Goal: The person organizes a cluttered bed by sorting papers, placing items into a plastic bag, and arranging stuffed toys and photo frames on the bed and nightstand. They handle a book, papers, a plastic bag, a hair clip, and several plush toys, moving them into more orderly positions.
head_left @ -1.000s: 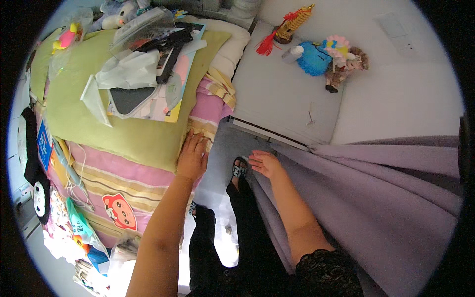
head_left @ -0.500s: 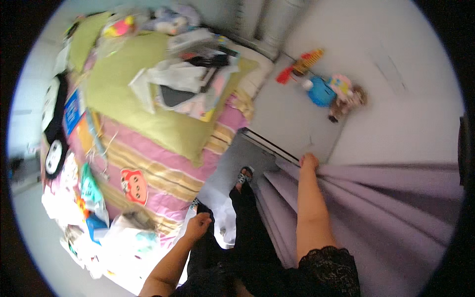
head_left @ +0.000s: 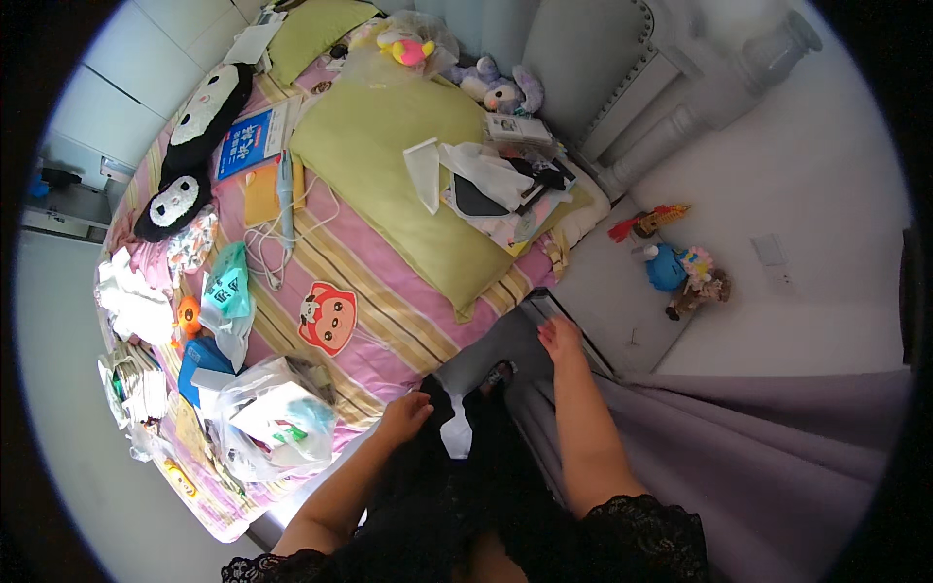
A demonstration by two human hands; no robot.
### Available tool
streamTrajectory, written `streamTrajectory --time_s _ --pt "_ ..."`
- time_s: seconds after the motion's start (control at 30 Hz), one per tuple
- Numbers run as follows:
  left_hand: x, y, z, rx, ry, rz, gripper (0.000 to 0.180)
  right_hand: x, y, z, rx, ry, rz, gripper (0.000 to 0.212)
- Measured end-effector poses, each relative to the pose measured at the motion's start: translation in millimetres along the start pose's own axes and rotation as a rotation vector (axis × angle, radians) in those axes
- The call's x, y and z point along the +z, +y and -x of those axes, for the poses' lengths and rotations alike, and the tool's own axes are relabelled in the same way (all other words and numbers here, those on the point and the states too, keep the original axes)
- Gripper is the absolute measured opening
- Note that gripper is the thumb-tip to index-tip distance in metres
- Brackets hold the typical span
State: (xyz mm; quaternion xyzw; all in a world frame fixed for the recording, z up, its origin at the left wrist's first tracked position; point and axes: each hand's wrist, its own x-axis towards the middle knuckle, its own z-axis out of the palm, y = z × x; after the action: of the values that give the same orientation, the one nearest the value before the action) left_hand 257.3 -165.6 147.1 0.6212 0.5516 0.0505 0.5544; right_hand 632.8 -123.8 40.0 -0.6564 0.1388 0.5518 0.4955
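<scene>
My left hand [head_left: 405, 419] hangs beside the bed's edge, fingers loosely bent and somewhat apart, nothing visible in it. My right hand [head_left: 561, 340] is held out over the narrow floor gap, open and holding nothing. It is nearest the dark-edged rim of the white bedside cabinet [head_left: 581, 335]. A lilac curtain [head_left: 719, 437] hangs to the right of my right forearm. On the striped bedspread [head_left: 389, 361] in front of my left hand lies a red-and-pink cartoon-face cutout [head_left: 328, 318]. Left of that hand sits a clear plastic bag [head_left: 277, 423] with things inside.
A green pillow [head_left: 379, 165] carries papers and a dark tablet-like item [head_left: 476, 197]. Panda-like plush [head_left: 175, 202], a blue book [head_left: 251, 144] and a corded blue wand-like device [head_left: 285, 194] lie farther left. Small dolls [head_left: 671, 267] rest on the cabinet by the wall.
My right hand has let go of the curtain's upper edge by the cabinet and moved left, opening. The view has turned, so more of the bed shows. My left hand stays low.
</scene>
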Motion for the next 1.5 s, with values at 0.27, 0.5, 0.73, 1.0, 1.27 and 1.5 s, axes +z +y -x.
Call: streamTrajectory --time_s 0.27,0.5,0.73,1.0,1.27,1.5 --pt "-81.4 8.5 -6.0 0.153 0.119 -0.044 0.033 166.4 -55.6 80.7 -0.296 -0.328 0.366 0.015" --pt "-109.0 27.5 -66.8 0.063 0.240 0.205 0.031 265.1 -96.2 6.5 -1.454 0.237 1.302 0.033" --pt "-121.9 95.1 -140.4 -0.019 0.225 0.616 0.031 285.7 -114.6 -17.4 -1.620 -0.006 1.566 0.024" --pt "-150.6 195.9 -251.3 -0.324 0.244 1.109 0.027 288.8 -112.9 38.6 -1.573 -0.714 1.273 0.017" --pt "-171.9 150.9 -260.8 -0.061 0.367 1.389 0.024 300.1 -108.5 80.4 -1.552 -0.821 1.124 0.049" --pt "-222.4 124.3 -177.7 0.136 0.571 1.559 0.030 309.9 -99.2 52.1 -1.408 -0.623 1.421 0.071"
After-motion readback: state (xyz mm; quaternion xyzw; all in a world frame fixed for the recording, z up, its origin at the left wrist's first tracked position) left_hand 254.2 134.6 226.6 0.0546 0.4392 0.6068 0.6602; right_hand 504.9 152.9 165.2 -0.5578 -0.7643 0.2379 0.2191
